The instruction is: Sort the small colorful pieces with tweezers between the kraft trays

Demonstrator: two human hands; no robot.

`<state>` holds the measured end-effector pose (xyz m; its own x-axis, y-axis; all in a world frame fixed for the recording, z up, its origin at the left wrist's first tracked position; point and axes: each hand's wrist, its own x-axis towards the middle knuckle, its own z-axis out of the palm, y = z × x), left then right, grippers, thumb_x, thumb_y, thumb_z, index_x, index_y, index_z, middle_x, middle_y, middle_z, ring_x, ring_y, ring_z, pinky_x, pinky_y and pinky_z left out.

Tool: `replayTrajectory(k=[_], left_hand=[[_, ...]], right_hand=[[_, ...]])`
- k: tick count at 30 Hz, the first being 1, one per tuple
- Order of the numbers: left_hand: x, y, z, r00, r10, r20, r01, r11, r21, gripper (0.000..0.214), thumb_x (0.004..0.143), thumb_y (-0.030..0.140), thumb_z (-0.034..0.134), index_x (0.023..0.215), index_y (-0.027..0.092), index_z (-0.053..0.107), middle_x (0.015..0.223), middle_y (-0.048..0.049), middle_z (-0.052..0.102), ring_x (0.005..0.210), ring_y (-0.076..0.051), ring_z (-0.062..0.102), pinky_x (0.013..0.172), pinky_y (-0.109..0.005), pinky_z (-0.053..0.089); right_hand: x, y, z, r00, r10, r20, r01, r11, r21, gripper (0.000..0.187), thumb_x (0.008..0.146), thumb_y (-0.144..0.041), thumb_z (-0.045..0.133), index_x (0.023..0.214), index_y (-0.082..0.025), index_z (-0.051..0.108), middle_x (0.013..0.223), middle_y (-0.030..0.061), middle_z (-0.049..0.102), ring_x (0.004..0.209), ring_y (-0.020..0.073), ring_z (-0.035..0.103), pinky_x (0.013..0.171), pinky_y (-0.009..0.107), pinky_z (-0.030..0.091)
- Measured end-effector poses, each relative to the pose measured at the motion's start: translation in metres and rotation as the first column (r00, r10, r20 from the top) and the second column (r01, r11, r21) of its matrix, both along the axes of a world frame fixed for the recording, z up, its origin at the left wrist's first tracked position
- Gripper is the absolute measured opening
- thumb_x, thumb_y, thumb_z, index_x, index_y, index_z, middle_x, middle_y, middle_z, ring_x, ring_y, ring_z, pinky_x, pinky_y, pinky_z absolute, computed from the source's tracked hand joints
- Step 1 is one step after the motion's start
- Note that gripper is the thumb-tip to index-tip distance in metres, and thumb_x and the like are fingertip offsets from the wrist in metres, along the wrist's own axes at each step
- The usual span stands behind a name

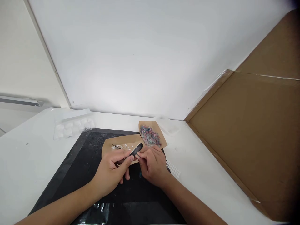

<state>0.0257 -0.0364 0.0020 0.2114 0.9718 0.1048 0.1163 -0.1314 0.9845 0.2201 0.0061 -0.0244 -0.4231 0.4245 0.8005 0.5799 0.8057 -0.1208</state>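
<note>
My left hand (117, 168) grips a short black nail file (137, 150) with a rounded end and pale edge, between thumb and fingers. Close against the file's right side is my right hand (152, 162), its thumb and fingertips pinched together. Whatever lies between those fingertips is too small to make out. Beneath both hands sits a brown paper tray (107, 147) holding small white bits and a thin dark stick. A second paper tray (161, 137), just beyond my right hand, is heaped with small pink, grey and greenish pieces (150, 135).
A black mat (77, 168) covers much of the white table (201, 181). Clear plastic compartment boxes (70, 128) stand at the back left. Small white squares (173, 168) lie right of my right hand. Cardboard (253, 131) walls the right side; a white panel (131, 62) rises behind.
</note>
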Motion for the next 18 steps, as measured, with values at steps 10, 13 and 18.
replayTrajectory(k=[10,13,18], left_hand=[[0.0005,0.0008,-0.0013,1.000,-0.001,0.004,0.001,0.998,-0.055,0.035,0.096,0.041,0.064,0.109,0.015,0.083,0.056,0.0002,0.062,0.036,-0.006,0.052,0.034,-0.013,0.043],[0.0006,0.0002,-0.0015,1.000,0.012,0.004,-0.012,0.999,-0.031,0.035,0.096,0.041,0.064,0.114,0.017,0.082,0.057,0.0000,0.063,0.037,-0.007,0.054,0.034,-0.014,0.044],[0.0004,-0.0016,-0.0027,1.000,0.020,-0.023,-0.020,1.000,0.003,0.034,0.097,0.043,0.063,0.108,0.018,0.083,0.056,-0.0002,0.061,0.036,-0.008,0.054,0.033,-0.015,0.045]], right_hand=[[0.0027,0.0011,-0.0009,1.000,0.017,0.016,-0.017,1.000,0.015,0.014,0.097,-0.011,0.059,0.096,-0.022,0.050,0.075,0.0002,0.066,0.070,0.0178,0.067,0.068,0.036,0.039],[0.0038,0.0026,0.0009,0.998,-0.044,-0.034,0.044,0.999,0.018,0.013,0.097,-0.011,0.060,0.097,-0.021,0.051,0.079,0.0016,0.069,0.068,0.0173,0.066,0.067,0.036,0.038],[0.0028,0.0019,0.0013,1.000,0.000,-0.005,0.000,1.000,-0.014,0.013,0.097,-0.012,0.058,0.095,-0.022,0.050,0.076,0.0009,0.067,0.066,0.0178,0.065,0.067,0.036,0.038]])
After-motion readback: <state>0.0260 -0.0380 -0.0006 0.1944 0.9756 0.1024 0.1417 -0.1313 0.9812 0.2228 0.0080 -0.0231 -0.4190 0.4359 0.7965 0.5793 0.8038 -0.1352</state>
